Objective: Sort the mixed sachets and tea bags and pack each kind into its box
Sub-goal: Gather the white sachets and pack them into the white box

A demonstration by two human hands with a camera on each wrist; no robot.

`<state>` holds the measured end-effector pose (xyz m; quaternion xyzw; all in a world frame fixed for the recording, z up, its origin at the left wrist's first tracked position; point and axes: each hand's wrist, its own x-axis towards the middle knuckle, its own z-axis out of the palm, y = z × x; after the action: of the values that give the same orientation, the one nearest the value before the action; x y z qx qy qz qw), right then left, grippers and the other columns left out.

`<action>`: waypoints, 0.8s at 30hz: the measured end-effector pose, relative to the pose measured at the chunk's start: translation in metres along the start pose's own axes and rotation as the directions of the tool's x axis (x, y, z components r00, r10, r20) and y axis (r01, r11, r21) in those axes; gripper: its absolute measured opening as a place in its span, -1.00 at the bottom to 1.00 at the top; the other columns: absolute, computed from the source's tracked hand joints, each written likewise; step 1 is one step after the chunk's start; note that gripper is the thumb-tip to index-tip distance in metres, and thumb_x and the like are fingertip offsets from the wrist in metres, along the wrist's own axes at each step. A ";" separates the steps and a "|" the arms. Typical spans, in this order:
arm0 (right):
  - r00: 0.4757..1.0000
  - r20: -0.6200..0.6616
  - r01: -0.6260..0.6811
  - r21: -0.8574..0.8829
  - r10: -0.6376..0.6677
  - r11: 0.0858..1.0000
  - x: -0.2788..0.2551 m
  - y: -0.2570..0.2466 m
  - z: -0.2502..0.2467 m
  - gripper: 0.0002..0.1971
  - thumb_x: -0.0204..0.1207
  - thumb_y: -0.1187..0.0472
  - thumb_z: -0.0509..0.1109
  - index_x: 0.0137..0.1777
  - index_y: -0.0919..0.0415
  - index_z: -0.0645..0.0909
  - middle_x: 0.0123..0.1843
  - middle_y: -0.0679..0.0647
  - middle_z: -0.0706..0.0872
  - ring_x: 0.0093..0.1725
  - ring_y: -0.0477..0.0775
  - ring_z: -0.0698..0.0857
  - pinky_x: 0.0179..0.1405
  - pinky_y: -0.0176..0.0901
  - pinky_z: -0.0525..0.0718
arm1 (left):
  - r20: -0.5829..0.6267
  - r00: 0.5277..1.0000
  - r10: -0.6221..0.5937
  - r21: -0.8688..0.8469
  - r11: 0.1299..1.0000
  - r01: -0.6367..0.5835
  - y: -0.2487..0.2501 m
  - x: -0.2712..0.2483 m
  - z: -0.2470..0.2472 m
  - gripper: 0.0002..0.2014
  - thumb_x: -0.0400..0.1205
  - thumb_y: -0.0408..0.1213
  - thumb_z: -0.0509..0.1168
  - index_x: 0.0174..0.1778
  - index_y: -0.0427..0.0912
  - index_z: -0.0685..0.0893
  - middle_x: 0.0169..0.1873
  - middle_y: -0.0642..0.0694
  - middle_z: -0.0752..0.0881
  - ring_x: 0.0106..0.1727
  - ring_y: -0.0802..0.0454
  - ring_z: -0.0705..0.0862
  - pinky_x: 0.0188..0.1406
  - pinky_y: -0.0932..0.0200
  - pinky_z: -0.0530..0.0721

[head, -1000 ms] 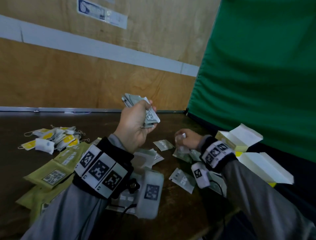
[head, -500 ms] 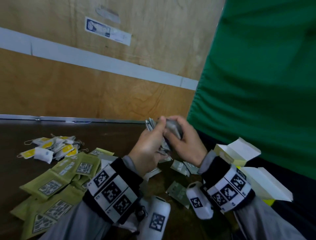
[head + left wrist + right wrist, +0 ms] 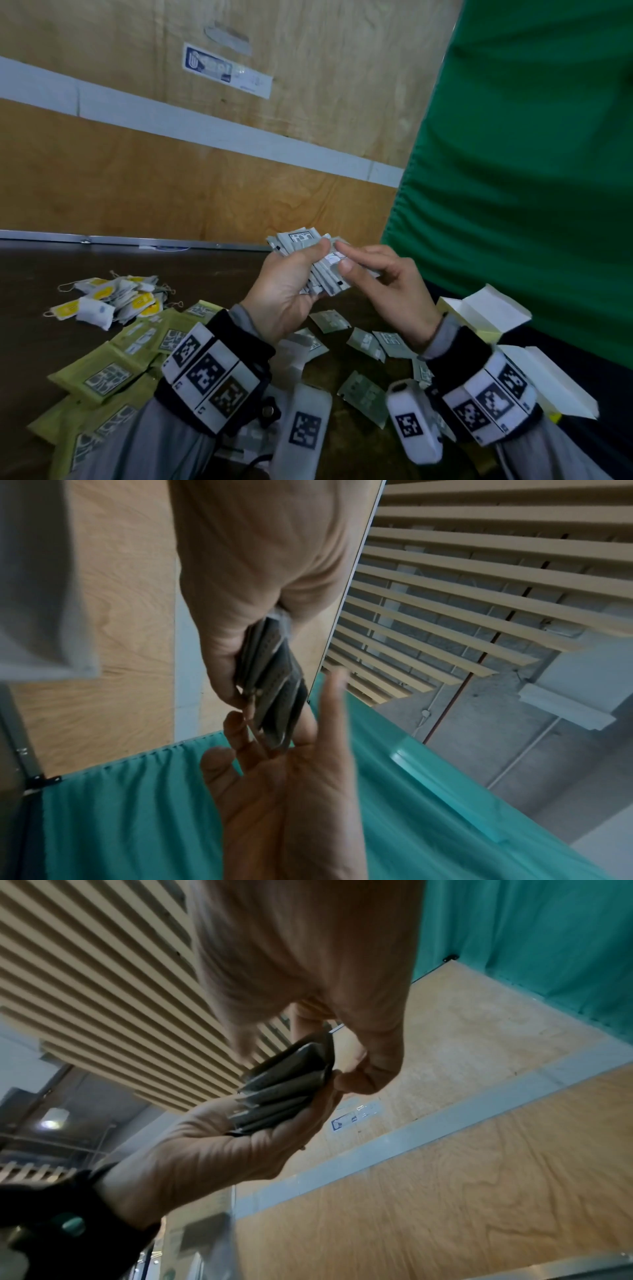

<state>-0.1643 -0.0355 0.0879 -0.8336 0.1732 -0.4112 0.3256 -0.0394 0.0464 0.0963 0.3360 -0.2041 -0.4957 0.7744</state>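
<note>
A dark wooden table (image 3: 51, 274) stands against a plywood wall, with a green curtain (image 3: 531, 171) to the right.

Head view: the left hand (image 3: 284, 291), raised above the table, grips a fanned stack of grey sachets (image 3: 310, 263), thumb curled over its top. The right hand (image 3: 394, 294), just right of the stack, has its fingertips (image 3: 346, 265) touching the stack's near face, fingers mostly extended, pinching nothing that can be made out. The stack's long axis runs up and away from the left palm. Below the stack, loose grey sachets (image 3: 364, 342) lie scattered; left of it, olive sachets (image 3: 106, 377) and tea bags (image 3: 102, 298). Open boxes (image 3: 479, 311) stand right of the stack, nearer the right hand; its forearm lies between.

Left wrist view: the stack is clamped edge-on, with the right fingers spread beneath.

Right wrist view: the stack lies fanned in the left palm.

Judgement: the stack is being squared before boxing.
</note>
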 end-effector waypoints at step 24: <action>0.934 0.332 0.287 -0.473 -0.133 0.833 0.000 -0.030 0.000 -0.31 0.32 -0.36 0.26 0.36 0.04 0.61 0.20 -0.11 0.55 0.18 -0.11 0.51 0.18 -0.17 0.55 | 0.113 0.987 -0.116 -0.004 0.993 0.118 0.008 0.000 -0.005 -0.41 0.53 0.20 0.31 0.21 -0.27 0.58 -0.34 -0.25 0.79 -0.36 -0.10 0.78 -0.32 0.00 0.81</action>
<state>-0.1634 -0.0133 0.1086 -0.9543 0.1342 -0.2592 0.0648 -0.0308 0.0508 0.0988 0.3149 -0.2246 -0.5596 0.7330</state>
